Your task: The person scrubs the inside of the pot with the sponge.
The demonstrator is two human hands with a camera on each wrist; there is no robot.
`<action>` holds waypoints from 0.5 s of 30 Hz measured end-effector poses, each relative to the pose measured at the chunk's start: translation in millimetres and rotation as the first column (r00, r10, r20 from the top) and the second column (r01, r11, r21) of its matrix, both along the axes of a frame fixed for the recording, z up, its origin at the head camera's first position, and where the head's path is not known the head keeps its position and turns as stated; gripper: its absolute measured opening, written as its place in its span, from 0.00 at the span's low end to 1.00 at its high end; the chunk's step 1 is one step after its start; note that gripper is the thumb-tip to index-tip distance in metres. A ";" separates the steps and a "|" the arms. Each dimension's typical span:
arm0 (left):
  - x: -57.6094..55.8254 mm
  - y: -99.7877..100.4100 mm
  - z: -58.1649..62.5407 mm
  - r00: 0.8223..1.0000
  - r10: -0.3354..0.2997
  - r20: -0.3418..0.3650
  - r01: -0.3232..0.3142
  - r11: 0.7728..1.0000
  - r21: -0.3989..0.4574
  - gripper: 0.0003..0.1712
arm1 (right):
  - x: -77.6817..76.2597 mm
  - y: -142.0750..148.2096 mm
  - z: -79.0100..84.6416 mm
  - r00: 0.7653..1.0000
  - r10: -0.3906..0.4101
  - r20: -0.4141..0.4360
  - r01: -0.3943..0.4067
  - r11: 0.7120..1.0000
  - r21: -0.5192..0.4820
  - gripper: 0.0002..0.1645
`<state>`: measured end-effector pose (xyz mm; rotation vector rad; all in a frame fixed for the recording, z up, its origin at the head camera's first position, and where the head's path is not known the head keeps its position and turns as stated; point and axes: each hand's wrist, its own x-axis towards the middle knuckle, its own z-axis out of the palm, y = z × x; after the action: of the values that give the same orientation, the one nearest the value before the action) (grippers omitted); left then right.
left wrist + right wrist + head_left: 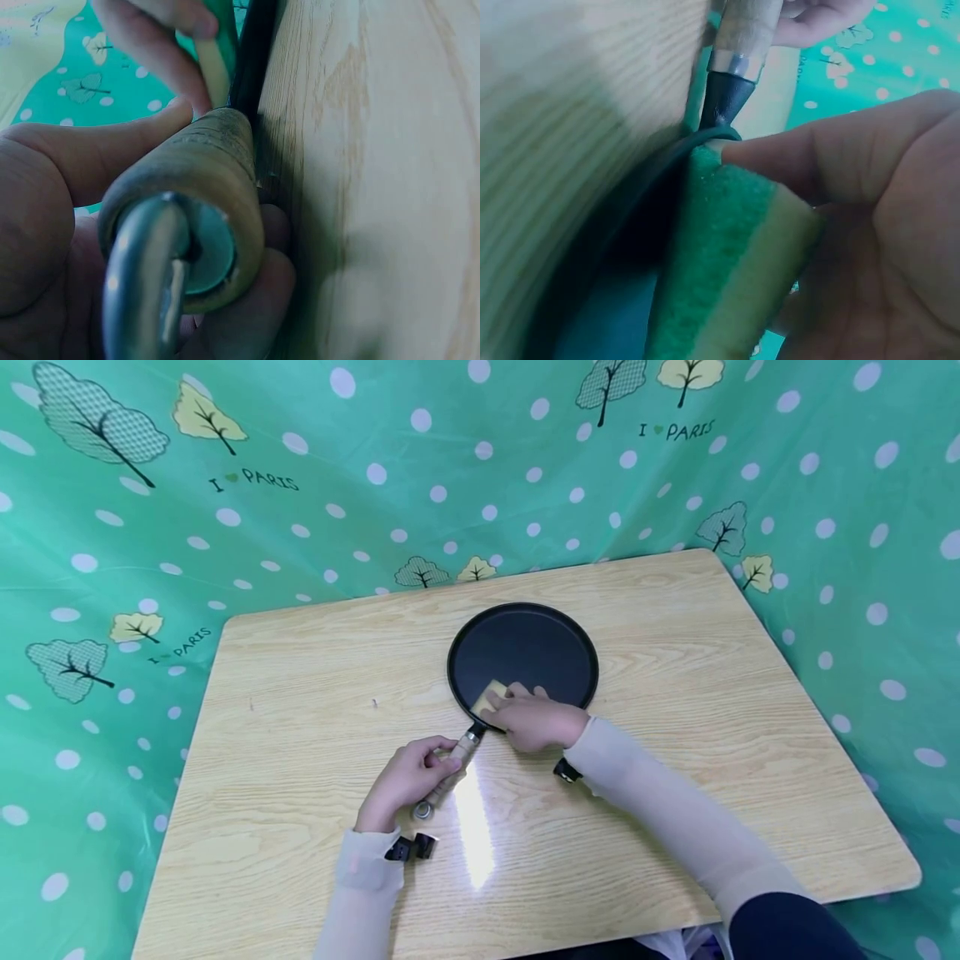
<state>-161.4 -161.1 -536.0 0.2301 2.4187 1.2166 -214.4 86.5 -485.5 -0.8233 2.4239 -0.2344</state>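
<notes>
A round black flat pan (525, 652) lies on the wooden table, its handle (452, 770) angled toward the near left. My left hand (411, 774) grips that wooden handle, thumb on one side and fingers curled beneath it in the left wrist view. A metal hanging loop (142, 277) sticks out of the handle's end. With my right hand (536, 720) I hold a sponge (489, 697) at the pan's near rim, close to where the handle joins. The right wrist view shows the sponge's green scouring side (720, 240) facing the pan and its yellow layer toward my palm.
The light wooden table (315, 685) has rounded corners and a bright glare streak near the handle. Behind and beside it hangs a green dotted cloth (420, 460) printed with trees. Small black wrist cameras (567, 770) sit on both sleeves.
</notes>
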 end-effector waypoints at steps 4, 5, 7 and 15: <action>-0.4 -0.3 -0.2 1.000 0.000 -0.002 0.000 1.000 -0.002 0.19 | -13.8 -13.2 -4.9 1.000 -0.018 -0.002 0.018 1.000 -0.005 0.39; -0.4 -0.4 -0.4 1.000 0.000 -0.003 0.000 1.000 -0.003 0.19 | -17.2 -15.3 -6.1 1.000 -0.022 -0.004 0.022 1.000 -0.008 0.39; -0.5 -0.6 -0.5 1.000 -0.003 -0.007 0.002 1.000 -0.006 0.20 | -24.3 -18.3 -8.0 1.000 -0.030 -0.007 0.030 1.000 -0.007 0.40; -1.6 -1.5 -0.5 1.000 -0.016 -0.016 0.016 1.000 -0.006 0.20 | -52.4 -23.1 -12.5 0.998 -0.063 -0.010 0.063 0.998 0.005 0.41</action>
<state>-163.0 -162.6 -536.5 0.2581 2.4291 1.2055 -266.8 63.4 -497.9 -0.7487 2.4611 -0.2479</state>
